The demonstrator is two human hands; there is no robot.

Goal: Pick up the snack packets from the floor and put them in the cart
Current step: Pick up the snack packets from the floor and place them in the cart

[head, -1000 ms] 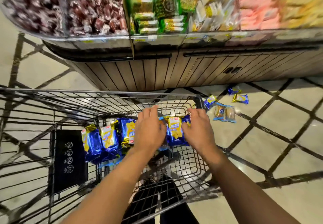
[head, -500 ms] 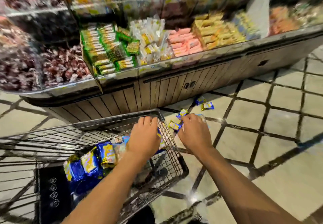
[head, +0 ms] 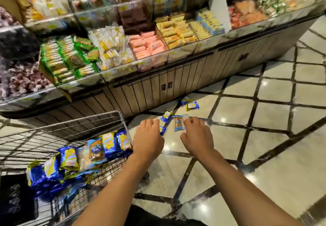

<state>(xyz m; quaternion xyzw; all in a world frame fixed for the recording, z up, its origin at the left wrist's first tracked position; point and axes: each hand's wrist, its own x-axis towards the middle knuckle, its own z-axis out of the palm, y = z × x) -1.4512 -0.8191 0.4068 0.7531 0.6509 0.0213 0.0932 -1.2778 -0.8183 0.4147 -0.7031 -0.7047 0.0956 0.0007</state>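
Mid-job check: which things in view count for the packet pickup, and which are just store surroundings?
Job:
- snack packets on the floor, a few, by the cabinet
- wire cart, already holding blue-and-yellow packets
- left hand and right hand, both holding nothing

Surroundings:
- display shelf bins of sweets
- wooden cabinet base

Floor (head: 232,113): pale glossy tiles set on the diagonal, divided by dark bands; ceiling lights reflect as bright spots across it. A long display counter (head: 176,84) runs along the far side, its base clad in vertical wood-look slats, with two small dark handles (head: 166,86) at the middle doors. Clear-fronted bins (head: 150,46) on top hold wrapped goods in green, pink, yellow and brown. A second tier of shelving (head: 123,5) sits above, blurred, contents apparently similar. A white divider panel (head: 217,1) separates sections.
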